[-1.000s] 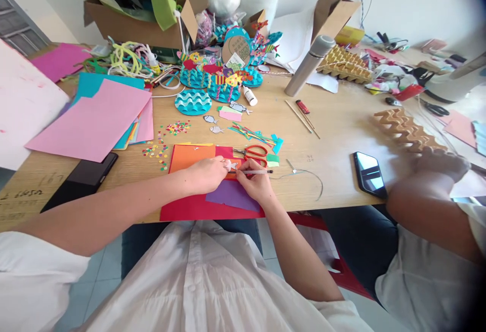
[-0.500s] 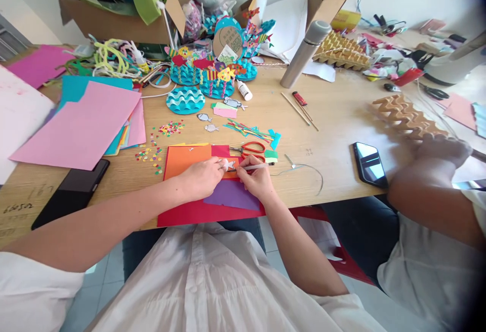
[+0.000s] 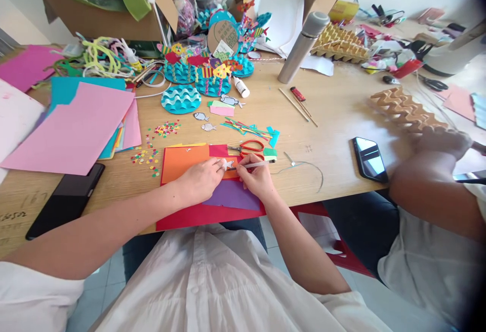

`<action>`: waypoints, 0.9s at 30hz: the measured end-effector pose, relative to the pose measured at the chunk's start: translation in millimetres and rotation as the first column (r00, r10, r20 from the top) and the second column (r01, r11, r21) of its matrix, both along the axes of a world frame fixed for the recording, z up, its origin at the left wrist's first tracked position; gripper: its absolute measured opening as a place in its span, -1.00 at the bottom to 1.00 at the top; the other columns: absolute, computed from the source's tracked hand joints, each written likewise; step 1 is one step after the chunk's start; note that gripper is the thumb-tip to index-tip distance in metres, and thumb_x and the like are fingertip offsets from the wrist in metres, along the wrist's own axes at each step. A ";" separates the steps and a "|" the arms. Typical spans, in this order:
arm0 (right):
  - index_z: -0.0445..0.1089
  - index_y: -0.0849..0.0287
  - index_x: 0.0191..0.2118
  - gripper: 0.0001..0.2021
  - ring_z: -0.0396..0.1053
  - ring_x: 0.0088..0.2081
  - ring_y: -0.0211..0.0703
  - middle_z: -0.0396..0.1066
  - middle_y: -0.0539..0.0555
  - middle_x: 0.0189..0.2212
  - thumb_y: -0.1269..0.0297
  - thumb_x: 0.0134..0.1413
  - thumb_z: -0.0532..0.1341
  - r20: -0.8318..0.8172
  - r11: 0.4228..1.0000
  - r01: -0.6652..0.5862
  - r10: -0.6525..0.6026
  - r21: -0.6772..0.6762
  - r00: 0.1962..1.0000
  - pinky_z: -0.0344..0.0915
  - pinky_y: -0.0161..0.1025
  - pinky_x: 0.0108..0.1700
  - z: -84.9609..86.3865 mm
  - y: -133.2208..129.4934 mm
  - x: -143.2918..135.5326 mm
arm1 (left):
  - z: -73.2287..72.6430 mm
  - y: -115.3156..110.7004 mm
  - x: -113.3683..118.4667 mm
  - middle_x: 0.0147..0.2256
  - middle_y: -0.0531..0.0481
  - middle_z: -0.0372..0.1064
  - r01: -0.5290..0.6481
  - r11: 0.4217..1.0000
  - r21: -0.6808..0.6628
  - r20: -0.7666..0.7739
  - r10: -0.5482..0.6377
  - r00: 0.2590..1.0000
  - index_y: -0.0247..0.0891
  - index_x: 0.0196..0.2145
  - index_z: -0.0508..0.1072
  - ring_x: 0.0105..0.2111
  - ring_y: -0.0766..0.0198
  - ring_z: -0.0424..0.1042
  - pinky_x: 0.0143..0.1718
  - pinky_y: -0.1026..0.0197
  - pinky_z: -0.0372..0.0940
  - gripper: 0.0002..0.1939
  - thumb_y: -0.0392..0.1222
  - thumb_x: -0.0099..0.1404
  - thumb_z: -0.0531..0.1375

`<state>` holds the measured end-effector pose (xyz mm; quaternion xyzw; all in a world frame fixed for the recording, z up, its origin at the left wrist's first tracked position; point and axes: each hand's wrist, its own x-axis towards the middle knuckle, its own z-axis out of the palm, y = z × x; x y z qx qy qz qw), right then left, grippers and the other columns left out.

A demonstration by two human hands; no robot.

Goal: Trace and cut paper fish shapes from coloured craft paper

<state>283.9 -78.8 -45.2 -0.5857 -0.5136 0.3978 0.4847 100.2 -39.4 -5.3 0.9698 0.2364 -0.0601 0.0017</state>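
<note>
My left hand [image 3: 201, 180] rests on an orange sheet [image 3: 176, 165], its fingertips pressing down a small pale paper fish [image 3: 229, 164]. In my right hand [image 3: 258, 179] is a slim light-coloured pen [image 3: 260, 164], its tip low beside the fish. A purple piece of paper [image 3: 233, 195] and a larger red sheet [image 3: 178, 218] lie under my hands. Scissors with red handles [image 3: 252, 145] sit just beyond my right fingers. More cut-out paper fish [image 3: 208, 127] lie farther up the table.
Confetti dots [image 3: 146, 156] and thin paper strips [image 3: 246, 128] are scattered about. Pink paper [image 3: 76, 129] partly covers a black phone [image 3: 66, 200] at left. A steel flask [image 3: 301, 48] stands behind. At right, a co-worker's hand [image 3: 444, 142] touches brown zigzag cardboard [image 3: 404, 109], near another phone [image 3: 369, 159].
The view has shifted slightly, so things at left appear farther left. My hands keep nearly the same place over the fish and pen.
</note>
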 end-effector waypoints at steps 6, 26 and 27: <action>0.22 0.10 -0.45 -0.88 0.17 -0.77 -0.38 0.24 -0.14 -0.65 0.28 0.01 0.19 -0.041 0.999 -0.020 0.019 -0.025 0.999 0.07 -0.40 -0.77 -1.3 -0.2 0.1 | -0.8 -0.7 -0.4 0.14 -0.33 0.30 -0.005 1.000 0.002 0.026 0.005 1.000 -0.56 0.15 0.31 0.16 0.02 0.25 0.18 0.07 0.19 -0.47 -0.51 0.21 -0.02; 0.20 0.08 -0.45 -0.87 0.29 -0.56 -0.25 0.34 -0.04 -0.55 0.25 0.06 0.16 0.216 0.996 0.005 -0.025 0.091 0.976 0.22 -0.32 -0.55 2.2 -5.1 -4.4 | -2.0 -1.8 1.3 0.06 -0.36 0.35 0.001 1.000 -0.020 0.102 0.001 0.995 -0.53 0.09 0.34 0.14 0.04 0.28 0.19 0.03 0.20 -0.53 -0.49 0.23 -0.01; 0.19 0.08 -0.46 -0.87 0.29 -0.54 -0.25 0.33 -0.04 -0.55 0.26 0.06 0.16 0.245 0.993 0.001 -0.029 0.115 0.969 0.22 -0.31 -0.53 2.6 -5.7 -4.9 | -1.9 -1.8 1.2 0.06 -0.34 0.36 0.000 1.000 -0.015 0.102 0.002 0.995 -0.50 0.09 0.35 0.13 0.05 0.29 0.18 0.04 0.21 -0.53 -0.49 0.22 -0.01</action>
